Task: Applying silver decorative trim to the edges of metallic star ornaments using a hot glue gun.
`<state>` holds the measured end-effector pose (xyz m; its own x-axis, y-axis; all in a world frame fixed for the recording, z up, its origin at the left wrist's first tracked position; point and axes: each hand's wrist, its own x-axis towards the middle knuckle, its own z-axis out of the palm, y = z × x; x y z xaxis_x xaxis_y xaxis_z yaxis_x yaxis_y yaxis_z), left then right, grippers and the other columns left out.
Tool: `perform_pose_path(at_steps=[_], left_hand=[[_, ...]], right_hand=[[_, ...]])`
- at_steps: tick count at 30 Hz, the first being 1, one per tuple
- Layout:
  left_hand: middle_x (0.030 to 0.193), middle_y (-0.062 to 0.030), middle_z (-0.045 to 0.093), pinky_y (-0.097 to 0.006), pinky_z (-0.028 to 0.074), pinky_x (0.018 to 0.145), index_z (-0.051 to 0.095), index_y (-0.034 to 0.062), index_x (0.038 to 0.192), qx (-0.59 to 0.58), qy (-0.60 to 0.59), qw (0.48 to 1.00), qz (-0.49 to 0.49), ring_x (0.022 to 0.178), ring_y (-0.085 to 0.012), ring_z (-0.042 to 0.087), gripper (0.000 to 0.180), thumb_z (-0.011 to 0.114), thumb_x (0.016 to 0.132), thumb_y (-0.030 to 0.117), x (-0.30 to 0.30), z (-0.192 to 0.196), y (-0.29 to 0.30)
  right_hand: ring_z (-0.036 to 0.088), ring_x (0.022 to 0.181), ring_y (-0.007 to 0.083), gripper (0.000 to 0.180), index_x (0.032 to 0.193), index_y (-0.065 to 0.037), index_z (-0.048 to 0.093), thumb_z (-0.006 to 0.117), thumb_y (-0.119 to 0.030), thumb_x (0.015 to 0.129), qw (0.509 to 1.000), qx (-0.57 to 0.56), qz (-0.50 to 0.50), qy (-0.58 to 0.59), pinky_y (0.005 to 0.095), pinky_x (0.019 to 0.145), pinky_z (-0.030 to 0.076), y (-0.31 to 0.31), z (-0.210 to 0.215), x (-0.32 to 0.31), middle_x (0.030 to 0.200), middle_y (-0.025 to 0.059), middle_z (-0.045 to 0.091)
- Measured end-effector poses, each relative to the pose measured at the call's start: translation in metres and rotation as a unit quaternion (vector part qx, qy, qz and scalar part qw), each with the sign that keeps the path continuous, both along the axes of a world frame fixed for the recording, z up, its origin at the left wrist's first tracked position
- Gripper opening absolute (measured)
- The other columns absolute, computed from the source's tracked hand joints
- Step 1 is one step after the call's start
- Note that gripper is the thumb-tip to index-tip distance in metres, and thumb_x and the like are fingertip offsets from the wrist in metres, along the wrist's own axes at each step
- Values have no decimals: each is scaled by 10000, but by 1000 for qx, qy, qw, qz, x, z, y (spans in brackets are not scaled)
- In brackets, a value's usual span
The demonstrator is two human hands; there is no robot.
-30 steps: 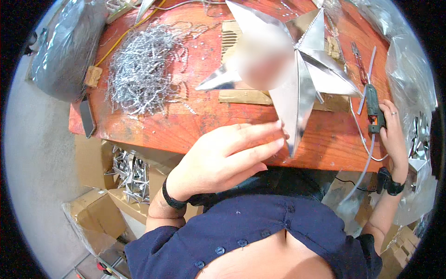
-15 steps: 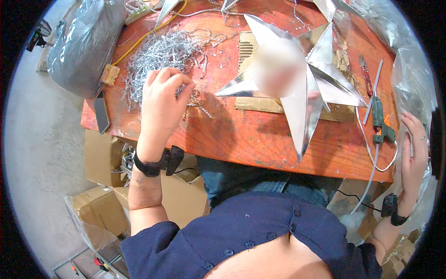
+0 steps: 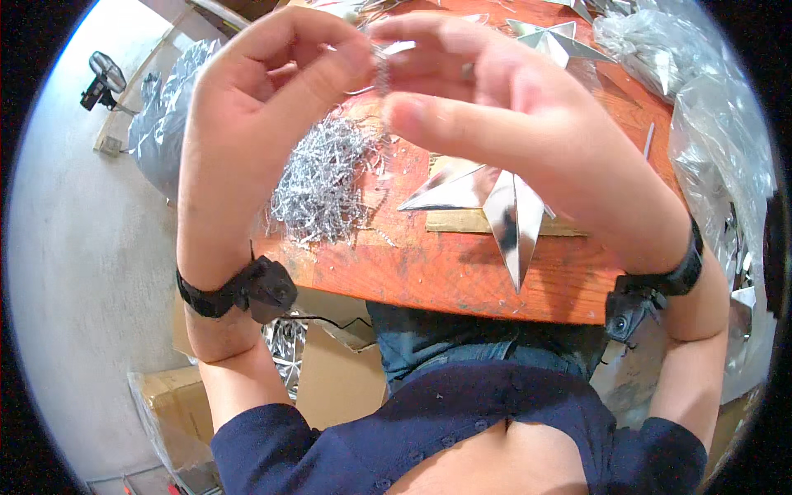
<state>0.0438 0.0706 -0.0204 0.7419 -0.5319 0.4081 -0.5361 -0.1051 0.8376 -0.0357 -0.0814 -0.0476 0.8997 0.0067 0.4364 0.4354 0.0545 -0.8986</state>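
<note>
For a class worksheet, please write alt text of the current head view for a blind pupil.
A person's left hand and right hand, raised close together, have a thin silver strand between them. Below, an orange-red wooden table bears a tangled heap of silver strands and a partly hidden, shiny silver star on brown cardboard.

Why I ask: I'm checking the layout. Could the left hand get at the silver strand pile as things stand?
Probably yes: the silver strand pile lies uncovered on the table, near the left hand. That hand seems to pinch one silver strand, though, which it may need to release.
</note>
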Motion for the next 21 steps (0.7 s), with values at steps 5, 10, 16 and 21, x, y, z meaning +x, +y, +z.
perform_pose_path(at_steps=[5, 10, 16, 21], left_hand=[[834, 4, 602, -185, 421, 665, 613, -4, 905, 67, 22, 995, -70, 755, -55, 542, 107, 607, 838, 79, -6, -16, -8], [783, 3, 587, -174, 394, 635, 628, 1, 843, 121, 93, 977, -152, 698, -43, 508, 57, 607, 818, 48, -9, -35, -24], [773, -25, 578, -185, 434, 579, 629, -25, 849, 159, 132, 959, -192, 665, -70, 541, 72, 588, 790, -22, -3, -55, -55], [794, -59, 583, -221, 486, 629, 623, -53, 893, 150, 56, 953, -256, 681, -106, 579, 127, 565, 782, -72, 16, -76, -74]], right_hand=[[289, 424, -7, 246, 1037, -8, 530, 557, -209, 898, 982, 3, 52, 184, 176, 409, 186, -35, -11, -11, 533, -80, 404], [320, 441, -16, 173, 857, -19, 550, 542, -186, 901, 967, 39, -50, 247, 152, 409, 216, -85, -35, -57, 679, -12, 531], [344, 451, -6, 186, 849, -16, 554, 561, -197, 891, 946, 70, -125, 292, 149, 408, 226, -113, -58, -86, 736, 21, 555], [381, 479, 7, 192, 832, -21, 550, 570, -204, 887, 930, 51, -197, 307, 146, 433, 260, -121, -71, -95, 711, 11, 537]])
